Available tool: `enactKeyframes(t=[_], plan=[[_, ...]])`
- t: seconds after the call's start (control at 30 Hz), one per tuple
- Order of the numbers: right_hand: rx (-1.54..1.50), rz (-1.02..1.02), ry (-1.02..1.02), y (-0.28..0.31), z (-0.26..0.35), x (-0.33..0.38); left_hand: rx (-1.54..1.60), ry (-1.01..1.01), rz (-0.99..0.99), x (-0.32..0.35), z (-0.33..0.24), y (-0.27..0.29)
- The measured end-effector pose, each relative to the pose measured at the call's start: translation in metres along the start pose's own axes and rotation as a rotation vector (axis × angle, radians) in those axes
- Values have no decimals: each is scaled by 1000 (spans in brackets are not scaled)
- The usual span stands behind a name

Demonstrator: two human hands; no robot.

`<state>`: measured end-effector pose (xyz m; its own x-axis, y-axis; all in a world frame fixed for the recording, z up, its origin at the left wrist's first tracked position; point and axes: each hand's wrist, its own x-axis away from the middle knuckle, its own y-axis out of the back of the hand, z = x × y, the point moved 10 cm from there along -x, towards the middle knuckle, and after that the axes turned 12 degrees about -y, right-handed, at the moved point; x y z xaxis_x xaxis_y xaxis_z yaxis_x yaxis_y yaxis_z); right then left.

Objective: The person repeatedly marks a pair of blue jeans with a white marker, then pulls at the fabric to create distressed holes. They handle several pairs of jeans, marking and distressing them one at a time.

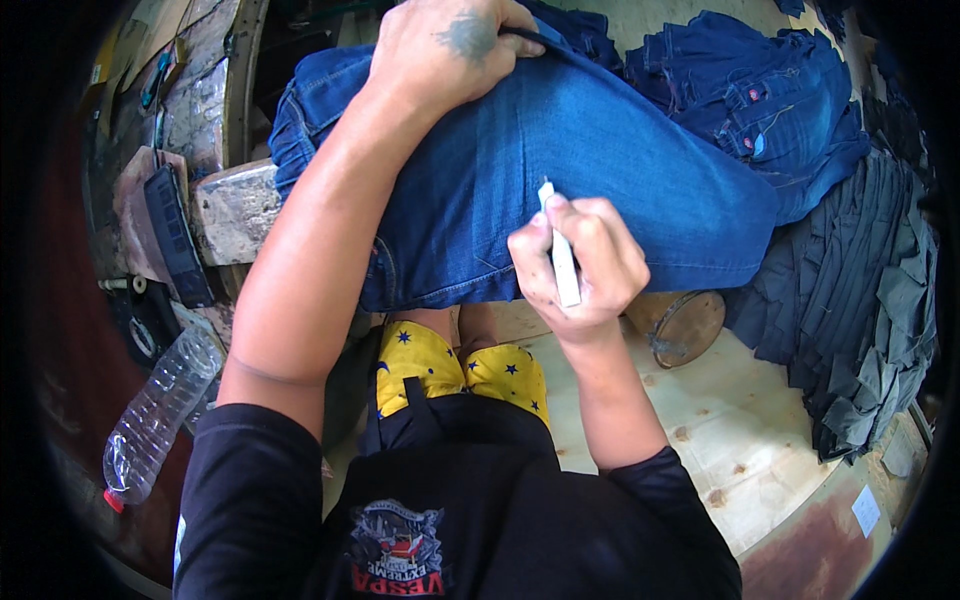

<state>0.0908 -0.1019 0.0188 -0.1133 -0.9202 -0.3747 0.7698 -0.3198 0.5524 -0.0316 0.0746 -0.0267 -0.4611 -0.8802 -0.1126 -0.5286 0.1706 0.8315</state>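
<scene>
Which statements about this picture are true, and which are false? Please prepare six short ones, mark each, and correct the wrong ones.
1. The left hand grips the denim. True.
2. The right hand holds a white tool. True.
3. The tool's tip points toward the person's chest. False: it points away from the chest, over the denim.
4. The grey cloth lies to the right of the denim. True.
5. The shorts are plain yellow. False: they also bear dark stars.
6. The cap of the bottle is blue. False: it is red.
</scene>
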Motion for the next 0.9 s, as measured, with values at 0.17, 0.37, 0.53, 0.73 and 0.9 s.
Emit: enactKeyframes(t=[0.17, 0.37, 0.53, 0.73, 0.9], plan=[[-5, 53, 4, -6, -1, 1, -4, 20, 17, 3, 1, -2], [36, 35, -28, -6, -3, -1, -4, 9, 7, 3, 1, -2], [-41, 35, -7, -2, -1, 0, -19, 9, -17, 3, 0, 0], [-20, 12, -38, 0, -3, 3, -49, -1, 29, 4, 7, -9], [22, 1, -107, 2, -6, 3, -34, 5, 22, 5, 14, -13]])
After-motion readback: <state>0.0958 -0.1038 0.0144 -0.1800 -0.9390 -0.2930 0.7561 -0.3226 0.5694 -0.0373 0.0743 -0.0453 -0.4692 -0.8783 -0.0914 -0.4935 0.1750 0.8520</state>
